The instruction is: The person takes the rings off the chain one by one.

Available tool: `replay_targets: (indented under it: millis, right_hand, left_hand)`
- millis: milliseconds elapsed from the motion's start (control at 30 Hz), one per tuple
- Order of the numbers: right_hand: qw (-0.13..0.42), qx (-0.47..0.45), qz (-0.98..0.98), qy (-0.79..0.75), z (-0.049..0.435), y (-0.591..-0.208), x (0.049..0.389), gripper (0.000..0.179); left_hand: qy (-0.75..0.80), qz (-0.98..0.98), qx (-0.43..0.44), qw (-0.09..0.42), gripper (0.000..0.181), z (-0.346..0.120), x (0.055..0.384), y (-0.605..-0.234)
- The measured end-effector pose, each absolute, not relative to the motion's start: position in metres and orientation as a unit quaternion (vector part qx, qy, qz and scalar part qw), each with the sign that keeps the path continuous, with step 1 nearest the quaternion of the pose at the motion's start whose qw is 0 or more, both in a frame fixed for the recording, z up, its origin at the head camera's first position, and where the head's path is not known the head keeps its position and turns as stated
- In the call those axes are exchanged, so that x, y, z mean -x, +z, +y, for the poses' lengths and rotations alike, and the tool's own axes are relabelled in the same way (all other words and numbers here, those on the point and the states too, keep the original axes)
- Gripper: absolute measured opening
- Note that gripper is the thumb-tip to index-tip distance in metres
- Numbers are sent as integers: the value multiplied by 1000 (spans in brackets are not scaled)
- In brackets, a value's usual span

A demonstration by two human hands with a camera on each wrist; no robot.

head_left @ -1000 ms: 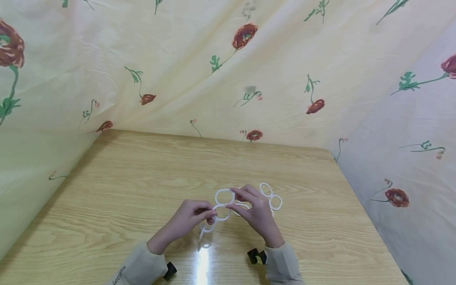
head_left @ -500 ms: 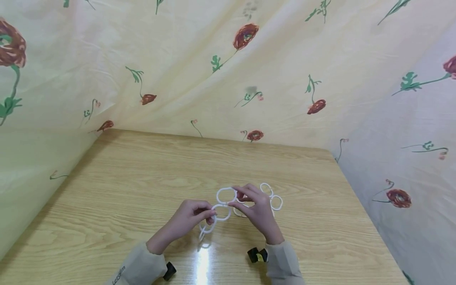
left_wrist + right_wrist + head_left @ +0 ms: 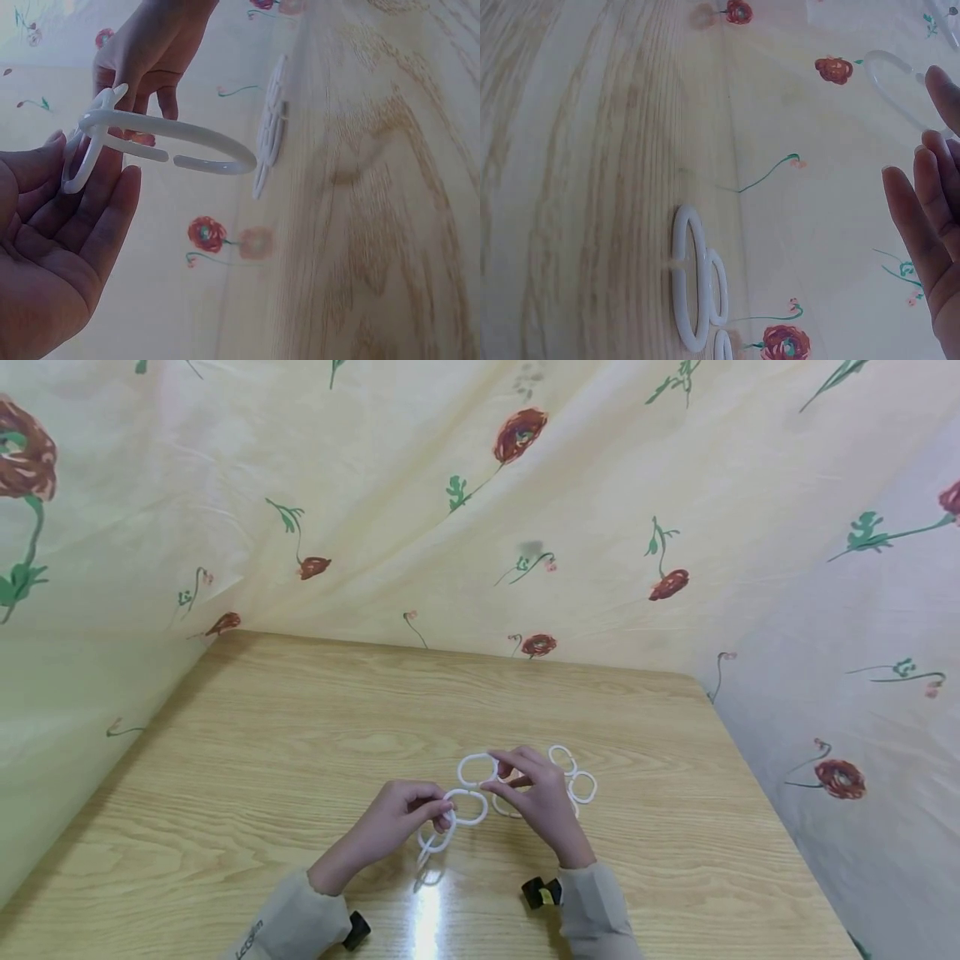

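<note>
In the head view my left hand [image 3: 412,810] pinches a chain of white plastic split rings. One of its rings [image 3: 486,807] sticks out to the right of the fingers, and linked rings [image 3: 453,833] hang below them. The left wrist view shows a narrow split in the outstretched ring [image 3: 195,133], which passes through the one at my fingertips. My right hand [image 3: 542,795] holds a single white split ring [image 3: 460,768] between thumb and fingers, just above the outstretched ring. The split of this ring [image 3: 886,91] shows by the thumb in the right wrist view.
More white rings [image 3: 572,774] lie on the wooden table [image 3: 337,718], behind and partly hidden by my right hand. A flowered cloth [image 3: 375,527] hangs around the far and side edges. Black wrist mounts [image 3: 358,932] sit at both sleeves.
The ring in my right hand has shifted slightly up and away from the outstretched ring of the chain. My left hand stays nearly still.
</note>
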State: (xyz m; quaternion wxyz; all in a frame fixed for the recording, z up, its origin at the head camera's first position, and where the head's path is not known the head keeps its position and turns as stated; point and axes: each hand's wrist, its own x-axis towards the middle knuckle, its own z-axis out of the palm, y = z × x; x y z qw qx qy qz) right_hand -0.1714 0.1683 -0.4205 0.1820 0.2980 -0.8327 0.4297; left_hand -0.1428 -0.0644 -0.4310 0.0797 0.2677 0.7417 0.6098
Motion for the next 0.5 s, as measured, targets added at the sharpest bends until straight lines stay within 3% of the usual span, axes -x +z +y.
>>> replay_targets:
  millis: [500]
  right_hand:
    - [162, -278, -845, 426, 171, -431, 182, 38]
  left_hand:
    - [610, 743, -261, 87, 22, -66, 143, -429]
